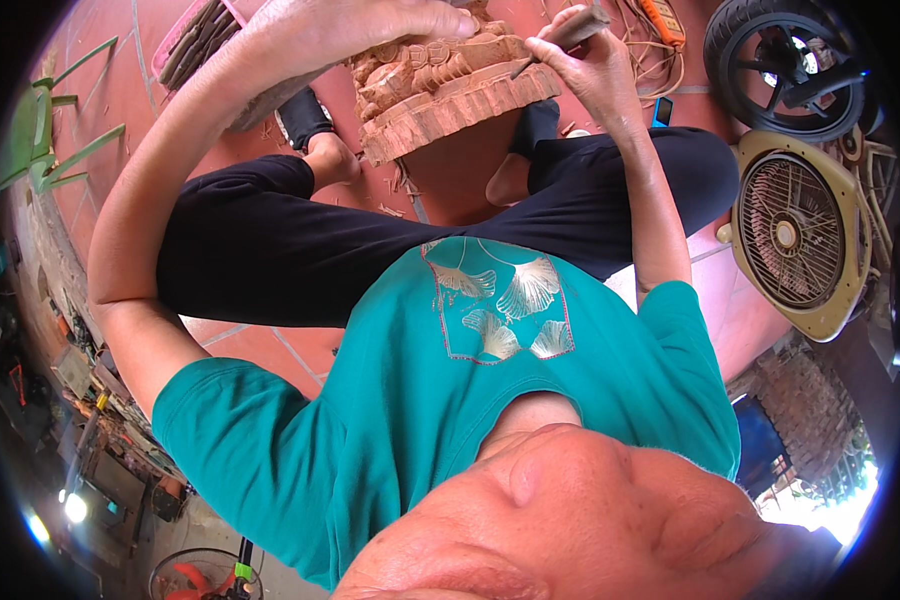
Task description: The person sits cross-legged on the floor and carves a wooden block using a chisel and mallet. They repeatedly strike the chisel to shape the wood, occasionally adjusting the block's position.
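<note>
A reddish wood carving with rounded relief and a rough, bark-like lower edge sits in front of me, between my bent legs. My left hand lies over its upper left part, fingers stretched out across the top; the frame edge cuts off some of the hand. At the carving's right end, my right hand is closed around a chisel with a thick wooden handle. Its thin dark blade points down-left at the carving's edge. Under my left forearm shows a grey-brown block-like piece, partly hidden, whose kind I cannot make out.
A pink basket of dark tools or sticks stands at upper left, near a green plastic chair. To the right are an orange power strip with cords, a black wheel and a box fan. Wood shavings litter the tiles.
</note>
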### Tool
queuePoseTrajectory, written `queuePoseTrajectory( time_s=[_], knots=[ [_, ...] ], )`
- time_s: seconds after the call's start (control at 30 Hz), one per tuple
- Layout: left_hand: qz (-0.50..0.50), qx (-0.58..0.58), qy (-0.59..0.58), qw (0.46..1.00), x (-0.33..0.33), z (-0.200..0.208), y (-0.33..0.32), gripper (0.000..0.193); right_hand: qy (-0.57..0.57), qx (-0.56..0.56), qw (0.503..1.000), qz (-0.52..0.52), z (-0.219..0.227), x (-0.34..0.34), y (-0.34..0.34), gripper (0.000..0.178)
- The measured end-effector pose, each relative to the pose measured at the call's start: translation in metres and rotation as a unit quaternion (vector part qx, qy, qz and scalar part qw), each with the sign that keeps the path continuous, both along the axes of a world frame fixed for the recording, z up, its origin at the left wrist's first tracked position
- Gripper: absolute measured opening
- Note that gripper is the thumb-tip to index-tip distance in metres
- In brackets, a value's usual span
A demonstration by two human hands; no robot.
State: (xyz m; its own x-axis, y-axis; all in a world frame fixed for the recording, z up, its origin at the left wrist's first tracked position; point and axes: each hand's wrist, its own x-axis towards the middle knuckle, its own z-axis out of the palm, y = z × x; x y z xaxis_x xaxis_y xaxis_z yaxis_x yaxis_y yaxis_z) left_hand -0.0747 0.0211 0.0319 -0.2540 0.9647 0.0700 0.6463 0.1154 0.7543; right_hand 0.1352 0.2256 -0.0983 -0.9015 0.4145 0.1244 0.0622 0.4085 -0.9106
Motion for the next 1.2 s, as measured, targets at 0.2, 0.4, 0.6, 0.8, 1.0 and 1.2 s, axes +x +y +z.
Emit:
queuePoseTrajectory(
  time_s=[0.2,0.4,0.6,0.8,1.0,1.2],
  knots=[
    [0.002,-0.026,-0.023,0.999,0.0,0.008,0.001,0.076,0.061,-0.119,0.988,-0.077,-0.007,-0.006,-0.004,0.016],
    [-0.014,0.0,-0.001,1.0,0.013,0.015,-0.002,0.068,-0.065,-0.103,0.992,-0.044,-0.004,0.001,-0.003,0.015],
    [-0.03,-0.009,-0.06,0.998,0.004,0.009,0.001,0.064,-0.07,-0.105,0.992,-0.022,-0.005,0.001,-0.005,0.018],
    [-0.028,-0.034,-0.046,0.998,0.0,0.001,0.002,0.071,-0.044,-0.081,0.996,-0.015,-0.008,0.001,-0.009,0.019],
    [-0.044,0.016,-0.042,0.998,0.006,-0.014,0.006,0.075,-0.026,0.037,0.999,0.0,-0.011,0.001,-0.012,0.026],
    [-0.075,0.05,-0.069,0.994,0.016,-0.005,0.01,0.092,-0.05,-0.029,0.998,-0.015,-0.006,-0.003,-0.019,0.018]
  ],
)
